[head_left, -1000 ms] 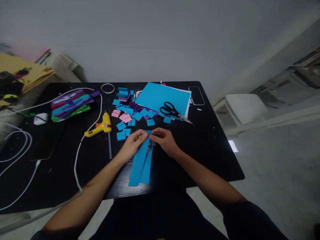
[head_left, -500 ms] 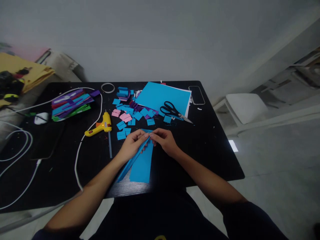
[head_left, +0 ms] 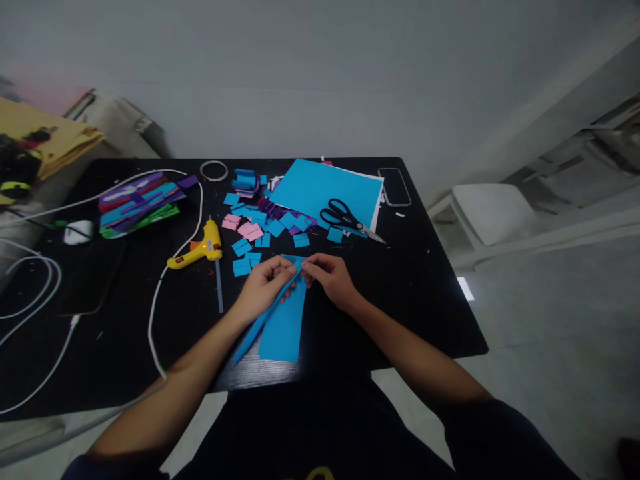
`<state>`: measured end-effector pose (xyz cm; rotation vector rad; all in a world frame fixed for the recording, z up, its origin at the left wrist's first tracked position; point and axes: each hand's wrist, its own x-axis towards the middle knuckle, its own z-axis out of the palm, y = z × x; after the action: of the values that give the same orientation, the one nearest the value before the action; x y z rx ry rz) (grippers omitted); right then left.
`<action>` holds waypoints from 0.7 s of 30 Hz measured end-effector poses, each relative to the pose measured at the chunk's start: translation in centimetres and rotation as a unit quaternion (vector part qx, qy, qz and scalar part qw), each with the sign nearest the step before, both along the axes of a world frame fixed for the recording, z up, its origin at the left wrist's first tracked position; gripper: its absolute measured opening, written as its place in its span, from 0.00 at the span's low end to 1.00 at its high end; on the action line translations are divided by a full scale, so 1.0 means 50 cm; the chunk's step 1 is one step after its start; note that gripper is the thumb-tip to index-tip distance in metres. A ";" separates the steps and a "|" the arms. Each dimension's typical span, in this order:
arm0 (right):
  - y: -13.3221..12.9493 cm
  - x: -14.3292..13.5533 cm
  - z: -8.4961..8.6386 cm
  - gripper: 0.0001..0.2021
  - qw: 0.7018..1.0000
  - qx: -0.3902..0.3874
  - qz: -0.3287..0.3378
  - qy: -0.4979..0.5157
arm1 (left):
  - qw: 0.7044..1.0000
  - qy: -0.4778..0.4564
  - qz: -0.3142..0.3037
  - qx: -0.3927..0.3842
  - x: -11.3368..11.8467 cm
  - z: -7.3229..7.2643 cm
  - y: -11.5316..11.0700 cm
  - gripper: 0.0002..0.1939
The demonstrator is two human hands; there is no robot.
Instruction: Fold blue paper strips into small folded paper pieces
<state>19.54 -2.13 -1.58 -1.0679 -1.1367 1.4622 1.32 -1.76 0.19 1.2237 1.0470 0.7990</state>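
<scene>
A narrow folded strip of blue paper [head_left: 257,333] slants from the table's front edge up to my fingers. My left hand [head_left: 267,283] is closed around its upper part. At the strip's top end my right hand [head_left: 330,277] pinches with thumb and forefinger. Beneath both hands, a wider flat piece of blue paper [head_left: 281,337] lies on the table. Several small folded blue paper pieces [head_left: 242,267] lie just beyond my left hand, with pink paper pieces [head_left: 250,231] among them.
A yellow glue gun [head_left: 200,249] lies on the black table [head_left: 400,300], left of my hands. Black-handled scissors [head_left: 345,217] rest partly on a large blue sheet [head_left: 320,187]. White cables [head_left: 153,313] run along the left side. A phone [head_left: 395,187] lies at the back right.
The folded strip looks narrower and more closed than before. Both hands keep almost the same place and grip. The whole view has shifted slightly.
</scene>
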 end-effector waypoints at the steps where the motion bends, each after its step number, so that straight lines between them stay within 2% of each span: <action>1: 0.000 0.000 -0.001 0.14 1.000 0.000 0.000 0.003 | 1.000 0.001 0.003 0.001 0.001 0.000 0.000 0.22; 15: -0.005 -0.003 -0.007 0.14 1.000 -0.005 0.000 0.003 | 1.000 -0.016 -0.008 0.009 0.001 0.001 0.003 0.21; 21: -0.006 -0.003 -0.006 0.13 1.000 -0.002 -0.009 -0.015 | 1.000 -0.020 0.011 0.009 0.003 -0.003 0.004 0.22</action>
<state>19.39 -2.41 -1.89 -1.1031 -1.1421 1.4406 1.49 -1.58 0.06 1.2094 1.0233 0.8482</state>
